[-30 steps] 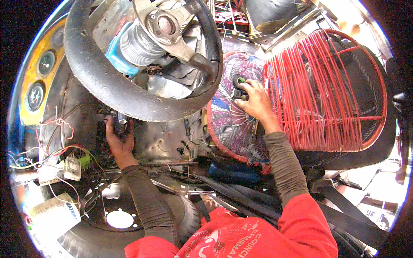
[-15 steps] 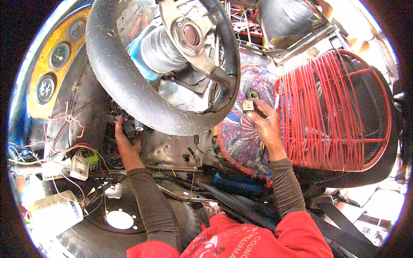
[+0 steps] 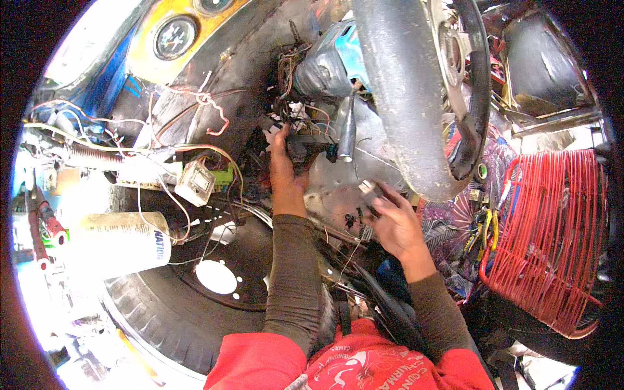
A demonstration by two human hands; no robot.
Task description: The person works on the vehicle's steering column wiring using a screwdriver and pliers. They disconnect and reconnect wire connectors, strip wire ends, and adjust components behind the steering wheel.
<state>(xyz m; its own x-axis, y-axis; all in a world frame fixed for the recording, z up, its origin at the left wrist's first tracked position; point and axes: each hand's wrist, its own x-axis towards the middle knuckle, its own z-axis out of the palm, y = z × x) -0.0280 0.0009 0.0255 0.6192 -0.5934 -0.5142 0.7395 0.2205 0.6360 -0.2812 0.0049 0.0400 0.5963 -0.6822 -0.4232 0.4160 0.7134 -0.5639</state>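
Note:
My left hand (image 3: 286, 179) reaches under the dash with its thumb against a dark bracket (image 3: 311, 139) beside loose wiring (image 3: 289, 68). Most of its fingers are hidden, but it appears closed round that part. To its right, my right hand (image 3: 398, 227) is closed, pinching a small grey piece (image 3: 368, 188) with a pale end. Blur hides what kind of piece it is. A small square, yellowish piece (image 3: 476, 195) lies on the patterned seat cushion (image 3: 448, 209). Just above both hands, a dark column lever (image 3: 348, 133) hangs down.
A worn steering wheel (image 3: 406, 97) looms over my right hand. The red corded seat back (image 3: 546, 240) stands at right. Left are a pale switch box (image 3: 195, 182) on wires, a white container (image 3: 123, 240) and a tyre (image 3: 175, 318). Yellow-handled pliers (image 3: 491, 234) lie on the seat.
My right hand has moved left from the seat toward my left hand. The square piece it had now appears to lie on the cushion. The view has swung left; my left hand stays under the dash.

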